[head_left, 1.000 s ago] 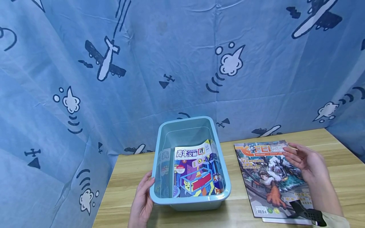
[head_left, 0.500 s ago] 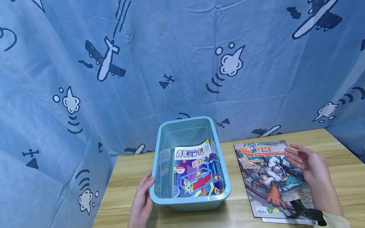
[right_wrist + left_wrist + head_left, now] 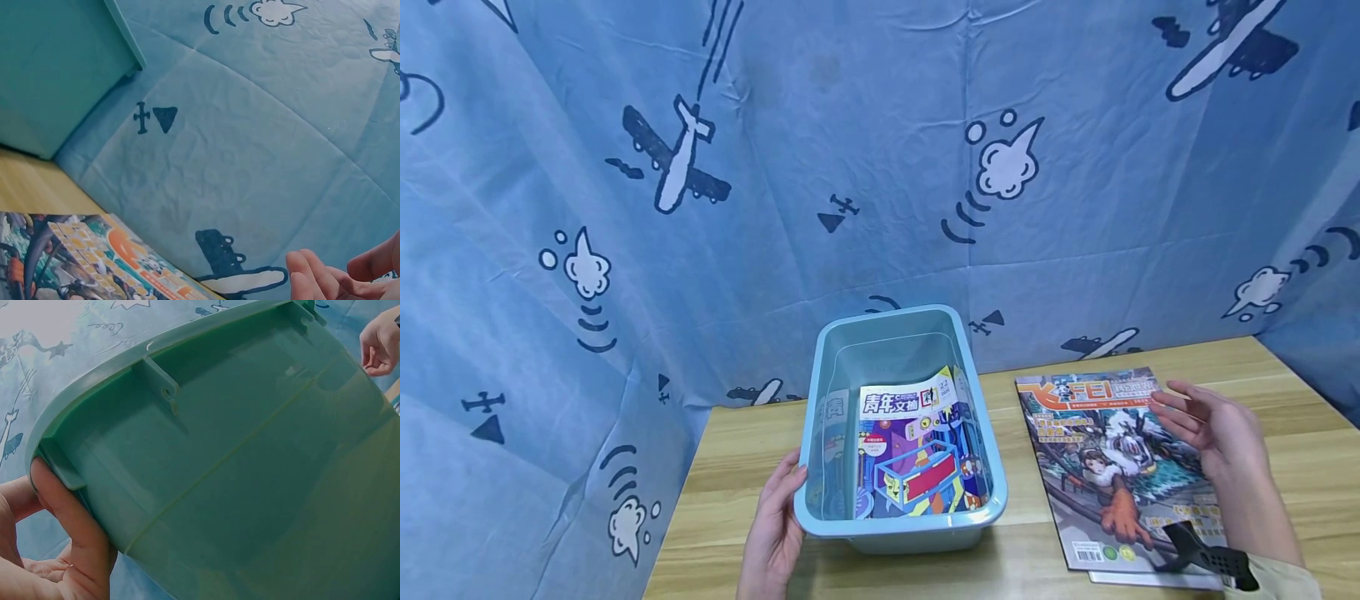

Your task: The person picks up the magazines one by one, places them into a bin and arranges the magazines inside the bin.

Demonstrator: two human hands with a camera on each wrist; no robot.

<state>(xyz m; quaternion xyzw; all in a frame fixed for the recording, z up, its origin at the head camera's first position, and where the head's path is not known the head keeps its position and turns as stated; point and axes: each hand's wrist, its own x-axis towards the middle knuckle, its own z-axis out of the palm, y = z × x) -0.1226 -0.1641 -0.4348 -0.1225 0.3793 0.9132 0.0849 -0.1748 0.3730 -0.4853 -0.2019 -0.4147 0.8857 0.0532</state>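
Note:
A light blue-green plastic bin (image 3: 917,546) stands on the table, with a purple-covered magazine (image 3: 917,458) lying face up inside it. My left hand (image 3: 775,521) holds the bin at its near left corner; in the left wrist view a finger (image 3: 72,509) hooks under the rim. To the right lies a glossy magazine (image 3: 1097,467) with a comic-style cover and orange title. My right hand (image 3: 1217,433) hangs over that magazine's right side, fingers loosely bent and holding nothing. A pale edge of another item (image 3: 1150,579) sticks out beneath the magazine.
The wood-grain table (image 3: 730,475) stretches to both sides of the bin. A blue cloth (image 3: 880,208) printed with planes and clouds hangs behind and at the sides, close to the bin's far end.

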